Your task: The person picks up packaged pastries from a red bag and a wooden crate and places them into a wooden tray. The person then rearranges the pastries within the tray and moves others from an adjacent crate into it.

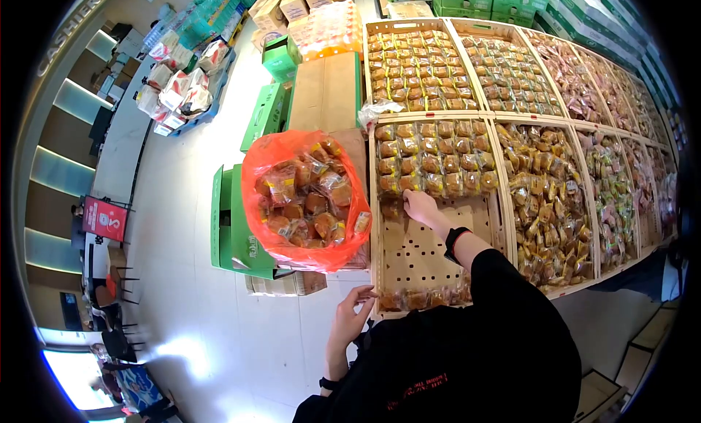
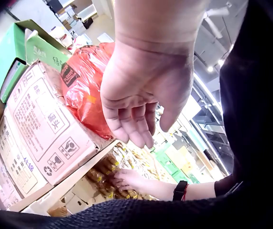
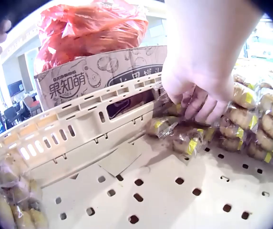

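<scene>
One wrapped bun [image 3: 174, 109] is pinched under the curled fingers of the right hand [image 3: 198, 86], right of centre in the right-wrist view, near the crate wall [image 3: 81, 126]. Packed rows [image 1: 438, 156] are seen above it in the head view. By the left hand [image 1: 349, 324], lower centre, nothing is held; its fingers are loosely bent.
</scene>
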A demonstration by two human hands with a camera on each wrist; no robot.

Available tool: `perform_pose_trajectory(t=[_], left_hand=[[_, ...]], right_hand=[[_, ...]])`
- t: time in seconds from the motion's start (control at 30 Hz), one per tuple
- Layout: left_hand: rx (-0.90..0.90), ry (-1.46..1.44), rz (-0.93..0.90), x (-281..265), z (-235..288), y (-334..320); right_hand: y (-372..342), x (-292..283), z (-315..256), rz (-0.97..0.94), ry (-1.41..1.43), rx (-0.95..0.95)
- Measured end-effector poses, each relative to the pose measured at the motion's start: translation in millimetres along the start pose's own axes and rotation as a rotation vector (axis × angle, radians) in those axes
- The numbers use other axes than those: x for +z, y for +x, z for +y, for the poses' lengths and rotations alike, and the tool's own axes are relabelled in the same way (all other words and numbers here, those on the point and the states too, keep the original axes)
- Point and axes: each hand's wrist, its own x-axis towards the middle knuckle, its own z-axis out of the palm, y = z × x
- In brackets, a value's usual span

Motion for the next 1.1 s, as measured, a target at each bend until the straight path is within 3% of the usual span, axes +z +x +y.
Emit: perform_pose_trajectory(t=[0.03, 0.17, 0.27, 0.33, 0.4, 0.43, 0.5, 0.57, 0.6, 0.63, 0.77, 0.8, 0.87, 1.1], left_hand=[[0.032, -0.01, 0.007, 1, 0, 1], [0.126, 0.039, 0.118, -10, 14, 8], [0.272, 0.145, 0.301, -36, 26, 26], [0.51, 0.321, 0.458, -58, 51, 42], [0.592, 0.455, 0.482, -81, 64, 58], [0.576, 0.524, 0.459, -94, 66, 69], [0.561, 0.577, 0.425, -111, 57, 82], [0.482, 0.906, 0.51, -120, 52, 93], [0.504, 0.895, 0.496, -121, 48, 96], [0.464, 0.93, 0.5, -122, 43, 97], [0.413, 0.971, 0.453, -121, 44, 88], [0.39, 0.956, 0.455, -121, 46, 86], [0.409, 0.929, 0.439, -122, 45, 86], [0.378, 0.882, 0.408, -122, 48, 86]], right_hand=[[7, -4, 0, -0.1, -0.045, 0.039], [6, -13, -10, -0.201, -0.046, 0.014], [-9, -8, -4, -0.199, 0.066, -0.032], [-36, -17, -5, -0.172, 0.135, -0.048], [-60, -21, 8, -0.165, 0.252, -0.157], [-73, -24, 12, -0.165, 0.249, -0.158], [-104, -30, 24, -0.379, 0.346, 0.039], [-131, -31, 34, -0.361, 0.302, 0.019], [-144, -32, 40, -0.349, 0.264, -0.011], [-159, -33, 37, -0.44, 0.249, 0.095], [-203, 6, 40, -0.616, 0.235, -0.108], [-218, 15, 37, -0.597, 0.238, -0.088], [-238, 28, 28, -0.599, -0.056, -0.166], [-257, 44, 29, -0.475, -0.055, -0.083]])
